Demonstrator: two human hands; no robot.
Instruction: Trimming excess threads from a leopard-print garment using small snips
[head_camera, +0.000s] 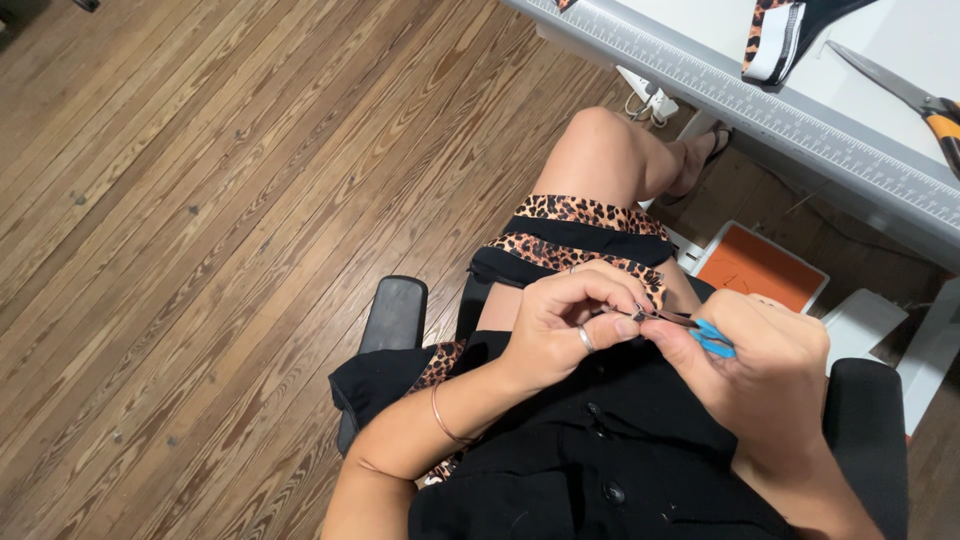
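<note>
Wooden floorboards (200, 200) fill the left side of the view, running diagonally under a seated person whose bare knee (600, 150) points toward a white tabletop (900, 70) in the upper right corner. Along the near edge of that tabletop runs a grey ruler strip (760, 105); near the far edge lies a folded piece of black and leopard-print cloth (780, 35), and at the right edge large scissors (915, 95) with an orange-and-black handle rest flat. Below the tabletop, on the floor, sits an orange-lidded box (760, 268). The person sits in a black chair, with one armrest (392, 312) on the left and another (868, 430) on the right. Across the lap lies a leopard-print fabric with black panels (585, 235), draped from the thigh back toward the body. The left hand (560, 330), wearing a ring and with a thin bangle on the wrist, is closed in a pinch on an edge of that fabric, holding it up just above the lap. The right hand (765, 370) is curled around small blue-handled snips (690, 325), whose metal tip touches the fabric right at the fingertips (625, 325) of the left hand. Both hands meet close together over the lap, above a black buttoned garment (600, 460).
</note>
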